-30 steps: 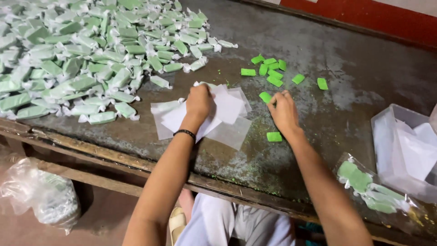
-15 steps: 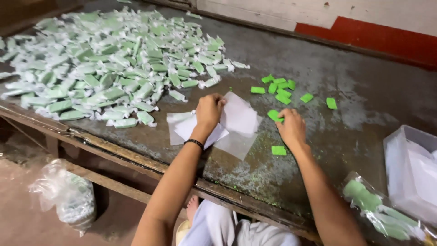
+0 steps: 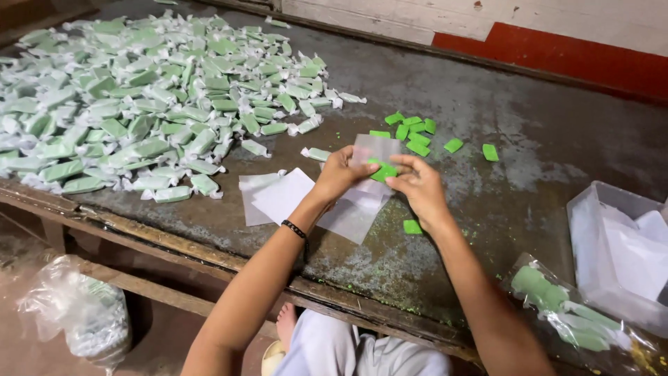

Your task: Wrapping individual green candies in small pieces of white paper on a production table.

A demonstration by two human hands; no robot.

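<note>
- My left hand (image 3: 342, 173) and my right hand (image 3: 416, 186) meet above the middle of the table (image 3: 529, 160), toward its near edge.
- Both pinch one clear wrapper sheet (image 3: 374, 148), left fingers closed on its left side, right fingers closed on its right.
- A bright green candy piece (image 3: 383, 171) sits on that sheet, right between my fingertips.
- Below my hands, a loose stack of wrapper sheets (image 3: 285, 196) lies flat on the table.
- One green piece (image 3: 412, 227) lies on the table just beside my right wrist.
- More bare green pieces (image 3: 412, 129) are scattered just beyond my hands.
- A big heap of wrapped candies (image 3: 139, 104) fills the table's far left corner.
- A clear plastic tub (image 3: 612, 244) sits at the right edge, a bag of green sticks (image 3: 563, 310) near it.
</note>
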